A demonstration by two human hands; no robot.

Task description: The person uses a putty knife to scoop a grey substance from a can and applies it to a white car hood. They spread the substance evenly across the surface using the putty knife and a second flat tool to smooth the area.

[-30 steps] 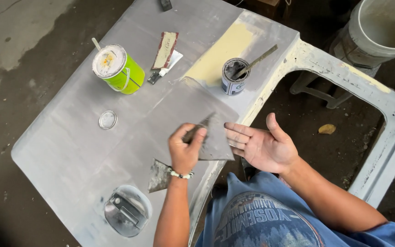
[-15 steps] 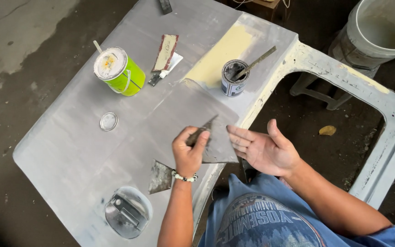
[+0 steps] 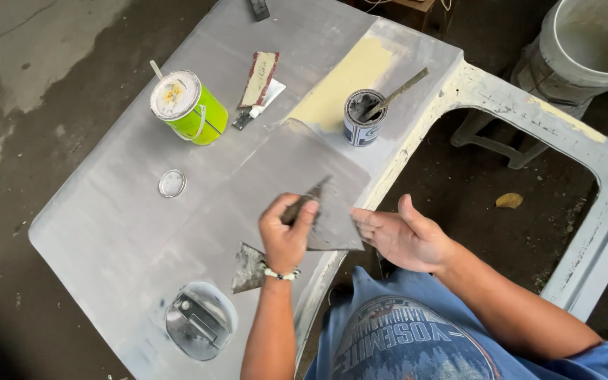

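My left hand [image 3: 286, 236] grip clamped on putty scraper [image 3: 311, 197], blade angled up-right over grey panel [image 3: 107, 232] near its front edge. Right hand [image 3: 406, 239] open, fingers apart, just right of blade, steadying grey mixing board [image 3: 332, 236].

A green can [image 3: 195, 112] with a smeared lid stands on the grey panel [image 3: 93, 218] — a stick pokes up behind it. Just beside it lies a putty knife [image 3: 256, 83]. A small round lid [image 3: 172, 183] lies apart. A grey tin [image 3: 362, 117] holds a stirring stick [image 3: 397, 92] beside a yellow patch [image 3: 350, 79]. A white bucket [image 3: 589, 42] stands off the panel — a dry leaf [image 3: 509, 200] lies on the floor.
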